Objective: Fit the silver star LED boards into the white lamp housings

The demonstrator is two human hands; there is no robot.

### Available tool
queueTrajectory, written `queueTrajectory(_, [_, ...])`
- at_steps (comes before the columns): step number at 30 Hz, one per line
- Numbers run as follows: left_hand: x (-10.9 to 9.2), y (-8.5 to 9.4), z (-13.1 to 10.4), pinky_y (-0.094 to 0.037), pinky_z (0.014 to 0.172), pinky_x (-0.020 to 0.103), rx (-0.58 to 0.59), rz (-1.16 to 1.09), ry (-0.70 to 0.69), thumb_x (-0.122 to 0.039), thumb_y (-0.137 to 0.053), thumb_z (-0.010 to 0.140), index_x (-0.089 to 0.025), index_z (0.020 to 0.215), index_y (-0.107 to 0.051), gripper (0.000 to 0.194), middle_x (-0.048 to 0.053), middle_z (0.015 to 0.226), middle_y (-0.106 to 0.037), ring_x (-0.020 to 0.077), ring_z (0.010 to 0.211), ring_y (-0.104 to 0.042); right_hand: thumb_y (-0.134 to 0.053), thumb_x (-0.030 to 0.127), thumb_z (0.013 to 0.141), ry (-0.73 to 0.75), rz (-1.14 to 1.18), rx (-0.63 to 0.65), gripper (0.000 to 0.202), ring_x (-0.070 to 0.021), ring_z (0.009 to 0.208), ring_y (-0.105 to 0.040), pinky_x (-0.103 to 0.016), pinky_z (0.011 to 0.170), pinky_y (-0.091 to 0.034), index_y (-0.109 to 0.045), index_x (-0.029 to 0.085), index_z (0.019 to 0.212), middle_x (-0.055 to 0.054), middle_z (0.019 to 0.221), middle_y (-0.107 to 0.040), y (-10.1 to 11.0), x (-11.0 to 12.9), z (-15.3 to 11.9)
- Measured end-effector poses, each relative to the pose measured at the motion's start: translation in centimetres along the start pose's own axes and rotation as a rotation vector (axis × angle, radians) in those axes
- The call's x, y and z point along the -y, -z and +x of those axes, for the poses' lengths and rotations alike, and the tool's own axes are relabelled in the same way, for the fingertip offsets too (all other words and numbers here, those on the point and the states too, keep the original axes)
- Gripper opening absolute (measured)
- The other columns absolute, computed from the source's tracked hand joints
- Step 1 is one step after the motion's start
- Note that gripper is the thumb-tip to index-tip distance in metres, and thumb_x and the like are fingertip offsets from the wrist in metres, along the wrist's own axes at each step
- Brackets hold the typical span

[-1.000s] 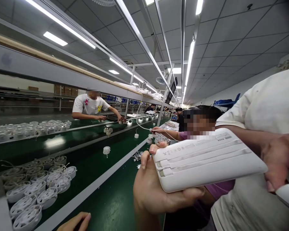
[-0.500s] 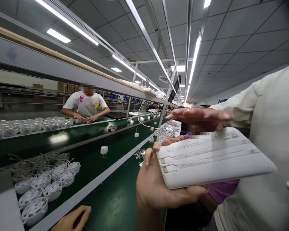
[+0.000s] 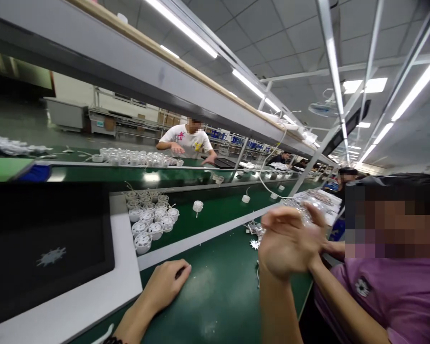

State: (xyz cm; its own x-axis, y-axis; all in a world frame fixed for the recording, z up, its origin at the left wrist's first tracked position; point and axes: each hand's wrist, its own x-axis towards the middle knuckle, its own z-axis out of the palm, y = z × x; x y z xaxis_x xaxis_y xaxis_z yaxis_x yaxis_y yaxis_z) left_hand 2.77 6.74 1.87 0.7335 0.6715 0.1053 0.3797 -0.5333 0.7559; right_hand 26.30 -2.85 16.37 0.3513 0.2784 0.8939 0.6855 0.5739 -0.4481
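My left hand (image 3: 166, 285) rests on the green tabletop (image 3: 215, 282) near the white-edged black tray (image 3: 127, 267), its fingers curled together; whether anything lies under them is hidden. Raised over the right part of the table, my right hand (image 3: 284, 241) is blurred, with its fingers bent and apart and nothing seen in it. Beyond my left hand stands a group of round white parts (image 3: 154, 220) with short wires. Silvery star-shaped pieces (image 3: 254, 243) lie on the table just left of my right hand.
At the right, close by, sits a person in a purple shirt (image 3: 394, 301). Another person in a white printed shirt (image 3: 188, 139) works across the line. Single white parts (image 3: 198, 206) sit on the green belt. A pole (image 3: 308, 172) and shelf (image 3: 157, 71) stand over the bench.
The view has swung left. The white power bank is gone from my right hand and out of view, as is the person in the pale shirt. The tray and the purple-shirted person now show.
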Motion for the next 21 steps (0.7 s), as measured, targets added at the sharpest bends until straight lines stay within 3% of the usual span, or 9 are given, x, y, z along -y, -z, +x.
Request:
queueTrajectory(2, [-0.4,0.2,-0.1,-0.058,0.098,0.045,0.002,0.001,0.000,-0.044,-0.058,0.111,-0.017,0.103,-0.073,0.032,0.006,0.106,-0.077,0.0230,0.102,-0.073,-0.033,0.052,0.113,-0.053,-0.165,0.231,0.047,-0.0213,0.076,-0.068,-0.037,0.068,-0.058,-0.068,0.023,0.125,-0.008,0.095,-0.073,-3.6,-3.3,-0.3])
queueTrajectory(4, [-0.6,0.3,-0.2,-0.059,0.099,0.046,-0.003,0.007,0.010,-0.042,-0.061,0.110,-0.016,0.102,-0.073,0.029,0.005,0.104,-0.076,0.0227,0.101,-0.073,-0.052,0.048,0.110,-0.105,-0.235,0.401,0.035,-0.0225,0.086,-0.072,-0.037,0.077,-0.061,-0.075,0.021,0.113,-0.009,0.098,-0.076,-7.2,-6.8,-1.0])
queueTrajectory(6, [-0.6,0.3,-0.3,-0.059,0.098,0.046,-0.014,0.013,0.023,-0.041,-0.063,0.109,-0.016,0.101,-0.073,0.028,0.005,0.101,-0.076,0.0222,0.099,-0.073,-0.066,0.043,0.106,-0.168,-0.315,0.546,0.026,-0.0233,0.099,-0.073,-0.040,0.089,-0.062,-0.075,0.020,0.113,-0.008,0.110,-0.076,-9.9,-10.4,-2.5])
queueTrajectory(11, [-0.7,0.2,-0.4,-0.061,0.095,0.044,-0.028,0.019,0.041,-0.036,-0.065,0.109,-0.016,0.097,-0.073,0.025,0.003,0.097,-0.076,0.0208,0.095,-0.074,-0.071,0.038,0.105,-0.327,-0.532,0.664,0.040,-0.0307,0.126,-0.066,-0.055,0.106,-0.057,-0.065,0.020,0.140,-0.013,0.146,-0.062,-12.5,-17.3,-7.1])
queueTrajectory(16, [-0.8,0.1,-0.1,-0.062,0.095,0.044,-0.014,0.028,0.056,-0.035,-0.065,0.109,-0.015,0.099,-0.073,0.023,0.004,0.099,-0.076,0.0209,0.096,-0.074,-0.072,0.037,0.105,-0.295,-0.449,0.815,0.038,-0.0311,0.129,-0.064,-0.056,0.108,-0.056,-0.066,0.020,0.138,-0.013,0.147,-0.062,-15.4,-20.7,-7.3])
queueTrajectory(21, [-0.8,0.0,-0.1,-0.062,0.094,0.044,-0.001,0.033,0.074,-0.035,-0.066,0.108,-0.015,0.100,-0.073,0.022,0.004,0.098,-0.076,0.0205,0.094,-0.074,-0.070,0.038,0.106,-0.283,-0.295,0.846,0.034,-0.0271,0.117,-0.070,-0.049,0.100,-0.061,-0.067,0.018,0.134,-0.011,0.136,-0.068,-20.4,-20.9,-6.3])
